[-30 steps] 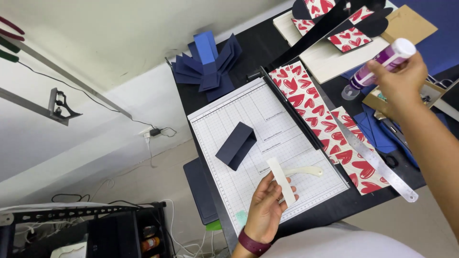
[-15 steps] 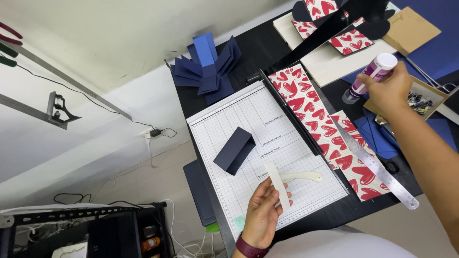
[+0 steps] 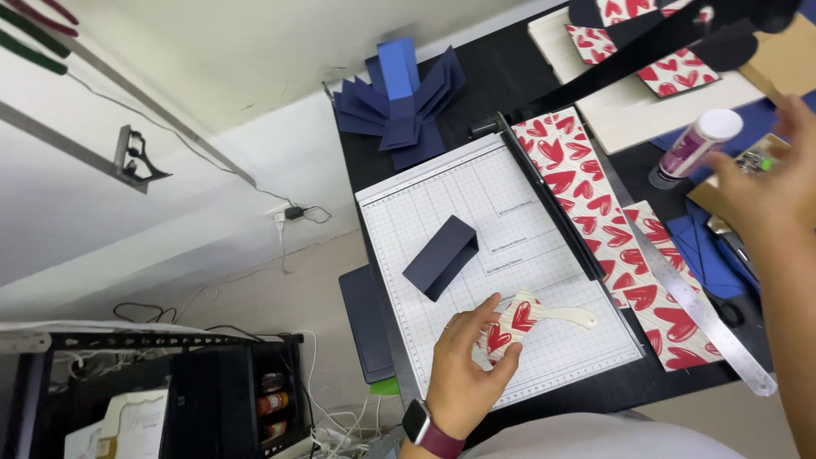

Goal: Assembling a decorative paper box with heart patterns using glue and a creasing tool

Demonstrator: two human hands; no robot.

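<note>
My left hand (image 3: pixel 466 372) rests on the white gridded cutting board (image 3: pixel 442 191) and pinches a narrow strip of white paper with red hearts (image 3: pixel 507 327). A cream plastic folding tool (image 3: pixel 565 316) lies just right of the strip. A folded dark blue card (image 3: pixel 440 257) stands on the board above my hand. My right hand (image 3: pixel 767 191) hovers at the right, fingers spread, holding nothing. A glue stick with a white cap (image 3: pixel 697 144) lies on the table just left of it.
Red-heart paper sheets (image 3: pixel 586 195) lie beside the cutter's black rail (image 3: pixel 551 204). A steel ruler (image 3: pixel 697 306) lies diagonally over them. Folded blue cards (image 3: pixel 398 93) are stacked behind the board. The raised black cutter arm (image 3: pixel 646 47) crosses the top right.
My right hand has set the glue stick down and let go. My left hand has turned the paper strip so its heart-printed side shows.
</note>
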